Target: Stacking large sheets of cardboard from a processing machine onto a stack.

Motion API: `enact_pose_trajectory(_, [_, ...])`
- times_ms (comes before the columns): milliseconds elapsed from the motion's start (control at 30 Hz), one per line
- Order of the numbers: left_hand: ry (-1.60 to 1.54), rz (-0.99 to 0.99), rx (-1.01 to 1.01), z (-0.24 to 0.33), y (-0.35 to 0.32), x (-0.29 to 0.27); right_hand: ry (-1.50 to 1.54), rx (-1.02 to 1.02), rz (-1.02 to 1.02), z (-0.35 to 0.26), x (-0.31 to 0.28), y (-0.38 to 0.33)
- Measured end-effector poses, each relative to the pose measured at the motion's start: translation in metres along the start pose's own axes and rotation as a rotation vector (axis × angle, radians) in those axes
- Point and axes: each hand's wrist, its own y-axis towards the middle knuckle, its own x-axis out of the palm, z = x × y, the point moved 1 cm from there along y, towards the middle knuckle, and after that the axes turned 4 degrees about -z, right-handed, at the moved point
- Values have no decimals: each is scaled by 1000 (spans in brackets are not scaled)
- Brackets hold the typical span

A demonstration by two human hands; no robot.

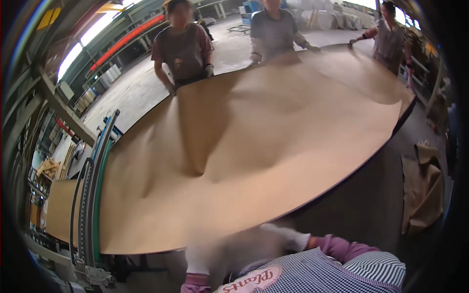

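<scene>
A large thin tan wood veneer sheet [254, 156] billows over the dark work surface [361, 205]. At its near edge, the white-gloved left hand [202, 256] and right hand [286, 238] are motion-blurred, so their finger grip cannot be told. Three people's gloved hands [209, 71] hold the far edge.

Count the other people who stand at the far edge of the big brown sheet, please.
3. One person stands at the far left, one at the far middle, one at the far right corner. Each has a hand at the sheet. More may stand out of view.
</scene>
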Motion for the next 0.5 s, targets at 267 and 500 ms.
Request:
enact_pose_trajectory(267, [-135,219,-77,25,-7,56,6,-304,157,2,4,105])
enact_pose_trajectory(500, [-193,546,-50,23,8,-51,-185,-292,37,30,-24,71])
